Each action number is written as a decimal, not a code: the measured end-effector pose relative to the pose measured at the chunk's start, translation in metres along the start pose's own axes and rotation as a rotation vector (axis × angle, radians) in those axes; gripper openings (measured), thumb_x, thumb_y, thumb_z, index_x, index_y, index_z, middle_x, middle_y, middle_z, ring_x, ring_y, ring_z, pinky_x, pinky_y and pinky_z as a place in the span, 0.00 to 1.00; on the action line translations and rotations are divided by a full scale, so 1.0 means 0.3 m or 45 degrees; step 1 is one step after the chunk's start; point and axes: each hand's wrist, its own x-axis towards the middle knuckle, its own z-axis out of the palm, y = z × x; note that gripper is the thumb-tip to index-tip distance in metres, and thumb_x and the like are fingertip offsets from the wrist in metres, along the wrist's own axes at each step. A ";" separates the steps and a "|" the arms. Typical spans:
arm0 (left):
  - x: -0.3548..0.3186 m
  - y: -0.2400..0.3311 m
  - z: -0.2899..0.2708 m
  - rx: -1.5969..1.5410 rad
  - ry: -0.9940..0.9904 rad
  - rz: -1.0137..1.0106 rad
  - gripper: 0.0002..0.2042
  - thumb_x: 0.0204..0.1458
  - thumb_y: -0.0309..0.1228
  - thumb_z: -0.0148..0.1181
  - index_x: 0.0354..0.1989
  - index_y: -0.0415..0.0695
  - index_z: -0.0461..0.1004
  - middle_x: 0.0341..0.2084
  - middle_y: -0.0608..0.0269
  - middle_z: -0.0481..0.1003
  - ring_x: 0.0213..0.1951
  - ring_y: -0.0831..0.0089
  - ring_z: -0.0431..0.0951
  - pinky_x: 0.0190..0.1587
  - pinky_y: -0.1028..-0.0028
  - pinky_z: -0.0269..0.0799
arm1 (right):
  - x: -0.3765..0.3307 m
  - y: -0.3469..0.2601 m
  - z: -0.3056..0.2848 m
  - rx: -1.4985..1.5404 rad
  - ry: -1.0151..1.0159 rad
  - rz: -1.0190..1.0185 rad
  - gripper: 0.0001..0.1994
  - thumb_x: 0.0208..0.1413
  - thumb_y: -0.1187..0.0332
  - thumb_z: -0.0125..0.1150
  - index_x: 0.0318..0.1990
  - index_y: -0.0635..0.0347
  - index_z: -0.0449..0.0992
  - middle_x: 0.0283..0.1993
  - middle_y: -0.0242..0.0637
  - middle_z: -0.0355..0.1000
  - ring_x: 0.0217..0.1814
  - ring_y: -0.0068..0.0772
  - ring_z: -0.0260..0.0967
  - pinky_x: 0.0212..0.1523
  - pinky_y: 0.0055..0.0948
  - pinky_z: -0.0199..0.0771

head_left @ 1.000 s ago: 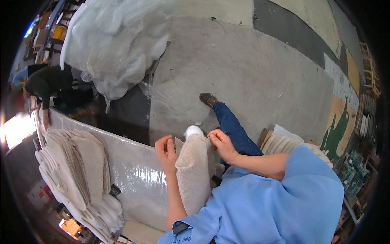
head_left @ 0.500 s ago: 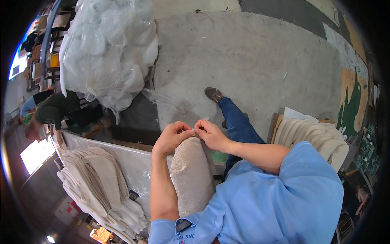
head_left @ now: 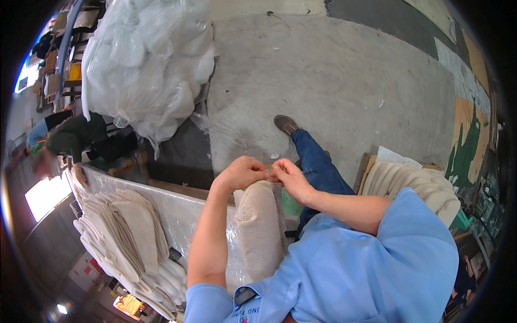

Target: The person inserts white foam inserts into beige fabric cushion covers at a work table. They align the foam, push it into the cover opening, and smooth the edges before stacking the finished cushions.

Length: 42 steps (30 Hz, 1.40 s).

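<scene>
A beige fabric-covered cushion [head_left: 260,229] stands on its long edge against my front, on a plastic-wrapped table. At its far end my left hand [head_left: 243,173] is closed in a pinch. Beside it my right hand [head_left: 292,180] also pinches, its fingertips meeting the left ones just above the cushion's tip. Whatever lies between the fingers is too small and hidden to make out. A green patch [head_left: 291,203] shows to the right of the cushion, below my right hand.
Stacked beige cushion pieces [head_left: 126,231] lie on the wrapped table [head_left: 180,215] at left. More cushions [head_left: 412,185] stand in a box at right. A large plastic bag of white stuffing [head_left: 148,64] sits far left on the concrete floor [head_left: 323,70]. A co-worker [head_left: 81,134] bends at the left.
Both hands have moved slightly to the right, still pinching together. The cushion's far end has shifted right with them. The co-worker at the left has moved a little.
</scene>
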 end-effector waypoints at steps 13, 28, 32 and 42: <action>0.024 -0.095 0.150 -0.521 0.354 0.010 0.11 0.52 0.32 0.67 0.31 0.33 0.84 0.21 0.56 0.78 0.27 0.70 0.77 0.38 0.66 0.75 | 0.005 0.089 0.135 0.488 0.343 0.294 0.21 0.81 0.52 0.40 0.48 0.59 0.75 0.44 0.33 0.75 0.44 0.27 0.72 0.49 0.35 0.75; 0.017 -0.324 0.224 -1.388 0.697 0.144 0.06 0.52 0.25 0.68 0.25 0.37 0.81 0.19 0.69 0.75 0.23 0.80 0.71 0.27 0.73 0.67 | 0.209 0.027 0.228 -0.153 0.370 0.369 0.12 0.76 0.59 0.58 0.41 0.57 0.74 0.33 0.31 0.74 0.32 0.24 0.71 0.35 0.31 0.75; 0.049 -0.377 0.265 -1.439 0.763 0.174 0.06 0.52 0.23 0.68 0.25 0.37 0.79 0.20 0.69 0.75 0.24 0.82 0.72 0.27 0.75 0.66 | 0.237 0.033 0.247 -0.228 0.382 0.399 0.12 0.74 0.59 0.60 0.40 0.57 0.75 0.32 0.31 0.75 0.29 0.25 0.72 0.32 0.32 0.76; -0.019 -0.406 0.255 -1.361 0.573 0.082 0.05 0.59 0.27 0.63 0.31 0.40 0.77 0.24 0.72 0.74 0.26 0.84 0.71 0.28 0.77 0.65 | 0.224 0.090 0.205 -0.176 0.312 0.354 0.18 0.74 0.49 0.58 0.36 0.51 0.73 0.29 0.28 0.71 0.29 0.23 0.69 0.32 0.30 0.72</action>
